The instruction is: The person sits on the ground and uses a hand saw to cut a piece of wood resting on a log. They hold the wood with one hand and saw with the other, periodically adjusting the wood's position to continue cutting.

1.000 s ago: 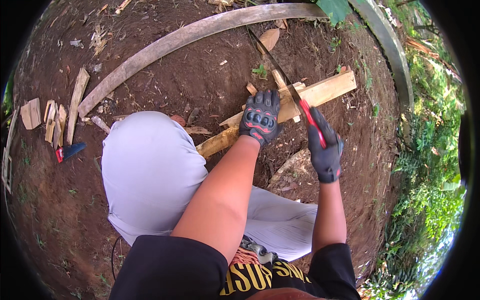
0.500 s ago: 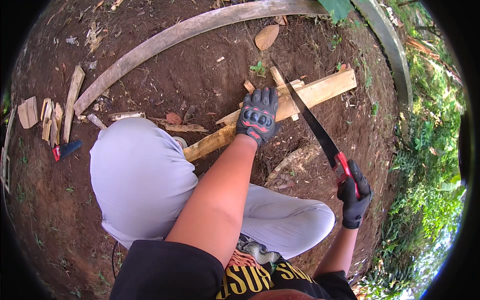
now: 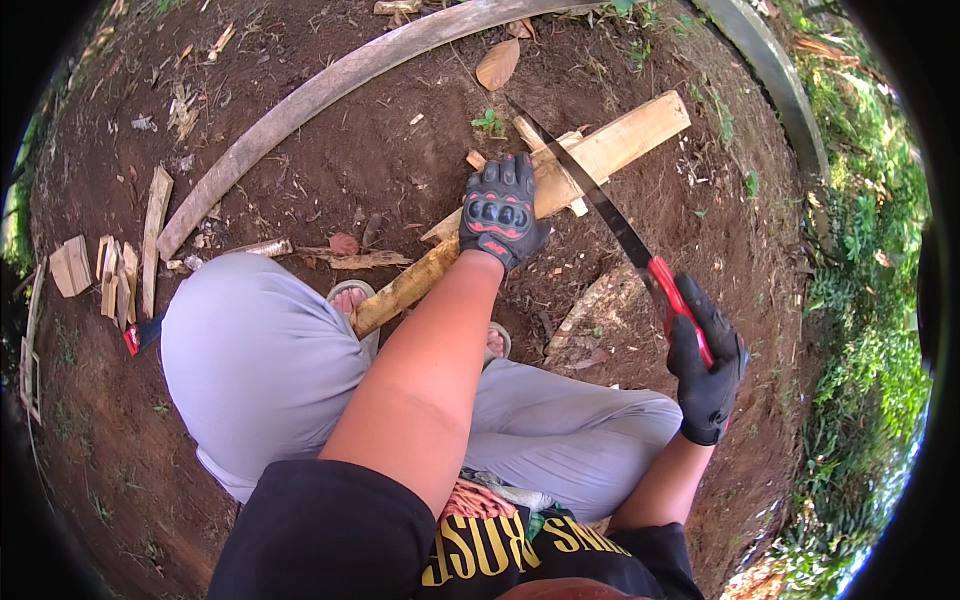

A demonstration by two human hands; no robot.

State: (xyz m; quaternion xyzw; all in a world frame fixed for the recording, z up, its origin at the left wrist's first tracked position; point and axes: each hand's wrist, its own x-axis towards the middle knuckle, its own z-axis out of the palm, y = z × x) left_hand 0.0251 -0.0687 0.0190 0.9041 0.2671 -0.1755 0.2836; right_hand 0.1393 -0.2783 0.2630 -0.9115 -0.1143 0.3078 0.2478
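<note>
A long pale plank [image 3: 635, 135] lies slanted on the ground ahead of me, its near end [image 3: 400, 290] darker and between my feet. My left hand, in a black glove with red trim [image 3: 500, 215], grips it from above around its middle. My gloved right hand [image 3: 708, 365] is wrapped round the red handle of a hand saw [image 3: 618, 228]. The saw's dark, tapering blade crosses the plank to the right of my left hand, its tip past the far side. Whether its teeth bite into the wood cannot be made out. Smaller wood pieces [image 3: 530, 132] lie under the plank.
Split wood pieces [image 3: 120, 275] and a second saw with a red handle and blue blade [image 3: 143, 335] lie at the left. A long board [image 3: 300, 105] curves across the far ground. Green plants [image 3: 860, 290] border the right. A dry leaf [image 3: 498, 64] lies beyond the saw tip.
The whole view has shifted a little, and more of my feet shows. The saw stays across the plank, with only a slight shift of blade and handle. My left hand keeps its place on the plank.
</note>
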